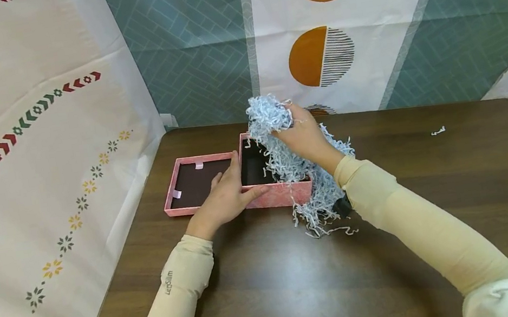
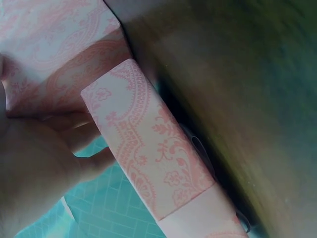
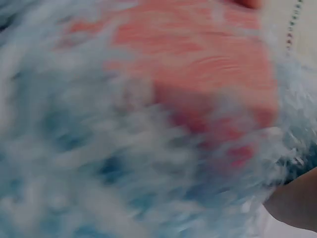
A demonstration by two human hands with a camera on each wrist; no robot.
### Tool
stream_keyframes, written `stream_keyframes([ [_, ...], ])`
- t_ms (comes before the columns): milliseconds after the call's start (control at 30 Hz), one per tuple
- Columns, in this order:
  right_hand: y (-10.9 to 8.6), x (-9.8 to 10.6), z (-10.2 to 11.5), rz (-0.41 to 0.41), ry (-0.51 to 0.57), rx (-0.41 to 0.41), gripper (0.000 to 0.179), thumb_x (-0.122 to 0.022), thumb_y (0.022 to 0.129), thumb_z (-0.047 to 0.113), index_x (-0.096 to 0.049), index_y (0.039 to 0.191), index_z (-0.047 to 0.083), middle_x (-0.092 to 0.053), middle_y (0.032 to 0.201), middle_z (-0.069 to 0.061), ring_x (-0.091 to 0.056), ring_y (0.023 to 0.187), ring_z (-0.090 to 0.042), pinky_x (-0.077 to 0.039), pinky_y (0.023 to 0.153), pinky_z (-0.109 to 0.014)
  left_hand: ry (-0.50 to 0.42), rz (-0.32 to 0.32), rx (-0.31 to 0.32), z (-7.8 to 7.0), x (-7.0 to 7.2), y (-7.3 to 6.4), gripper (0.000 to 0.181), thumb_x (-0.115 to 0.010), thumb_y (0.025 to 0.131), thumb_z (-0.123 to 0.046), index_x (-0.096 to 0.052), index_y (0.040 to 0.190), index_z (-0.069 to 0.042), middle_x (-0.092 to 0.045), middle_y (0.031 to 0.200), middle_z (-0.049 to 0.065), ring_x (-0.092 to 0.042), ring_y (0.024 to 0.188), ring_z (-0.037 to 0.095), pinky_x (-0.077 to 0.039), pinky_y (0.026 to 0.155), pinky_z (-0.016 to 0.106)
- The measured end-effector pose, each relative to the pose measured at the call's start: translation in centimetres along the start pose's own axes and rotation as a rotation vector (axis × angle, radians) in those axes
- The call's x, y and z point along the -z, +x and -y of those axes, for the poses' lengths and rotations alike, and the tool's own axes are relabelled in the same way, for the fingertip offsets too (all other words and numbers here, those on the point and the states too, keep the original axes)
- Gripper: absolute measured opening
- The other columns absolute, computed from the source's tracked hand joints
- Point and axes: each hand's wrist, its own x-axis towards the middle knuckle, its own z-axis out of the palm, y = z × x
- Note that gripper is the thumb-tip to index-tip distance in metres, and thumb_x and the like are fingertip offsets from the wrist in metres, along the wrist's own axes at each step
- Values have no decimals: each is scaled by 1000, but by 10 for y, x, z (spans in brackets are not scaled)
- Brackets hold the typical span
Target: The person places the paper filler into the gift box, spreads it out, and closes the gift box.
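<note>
Sleeve [image 1: 439,246] cropped; right hand [image 1: 303,133], partly hidden, grips shredded paper [image 1: 268,114]; left hand [image 1: 226,194], uncurled, touches pink box [image 1: 284,194].

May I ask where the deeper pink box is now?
In the head view, the deeper pink box sits right of the shallow pink box, with the left hand at its left end.

Before me I note a dark brown wood-grain table [image 1: 437,197] with pale glare on its near half. At my left hangs a white cloth [image 1: 41,122] with rows of chevrons and flowers; behind the table I record a brick-patterned teal hanging [image 1: 198,51], its white band [image 1: 273,40] bearing orange shapes.
</note>
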Motion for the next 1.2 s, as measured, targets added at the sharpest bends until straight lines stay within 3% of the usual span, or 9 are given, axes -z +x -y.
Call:
stream_keyframes([
  [167,-7,-2,-14,209,-236,-59,67,-69,93,16,-41,151,-1,-32,160,-19,-29,147,-35,-28,116,-49,18,-4,0,-2,-1,1,110,-62,95,-59,0,158,6,-14,165,20,-17,152,28,-11,118,60],
  [300,-8,-9,-18,389,-498,-10,69,-70,94,17,-39,153,-2,-34,158,-24,-29,146,-40,-27,116,-53,19,-4,-3,-3,-1,1,110,-61,95,-60,0,159,4,-14,165,19,-17,152,27,-11,117,60],
  [467,-6,-27,-19,611,-746,25,70,-71,96,31,-40,156,11,-31,159,-25,-31,144,-45,-29,110,-66,15,9,12,-3,-2,-1,109,-62,94,-59,-1,159,4,-12,166,18,-18,151,29,-8,118,61],
  [533,-5,-33,-20,693,-766,27,70,-70,96,33,-41,156,14,-34,158,-22,-33,144,-42,-29,111,-64,13,6,13,-3,-2,-1,109,-62,94,-59,-2,159,4,-13,166,18,-20,151,30,-9,118,61],
  [733,1,-39,-19,879,-653,-25,61,-68,98,27,-46,153,9,-46,154,-11,-39,142,-30,-30,115,-48,0,2,6,-2,-1,-2,110,-63,94,-59,-1,160,4,-15,165,18,-21,151,29,-9,118,61],
  [833,2,-36,-16,883,-628,1,57,-67,99,26,-50,150,9,-49,151,-11,-42,140,-30,-32,115,-48,-8,7,8,-2,0,-3,109,-63,94,-59,-1,160,3,-16,165,18,-20,151,29,-9,118,60],
  [967,0,-25,-6,812,-582,66,56,-69,98,28,-51,150,11,-51,150,-9,-46,138,-29,-36,112,-48,-16,9,9,-1,1,-3,109,-63,94,-58,0,160,2,-16,166,17,-21,151,31,-8,118,61],
  [1067,-3,-9,5,712,-519,84,56,-69,98,29,-52,150,14,-51,150,-8,-48,136,-29,-39,110,-50,-18,11,11,0,1,-4,110,-63,94,-58,2,160,0,-15,166,17,-21,151,31,-7,117,62],
  [1200,-14,22,15,497,-400,101,52,-68,99,30,-55,147,14,-52,148,-7,-51,131,-32,-42,106,-54,-12,15,15,0,2,-4,112,-61,93,-62,5,161,-3,-14,166,16,-18,151,29,-8,118,61],
])
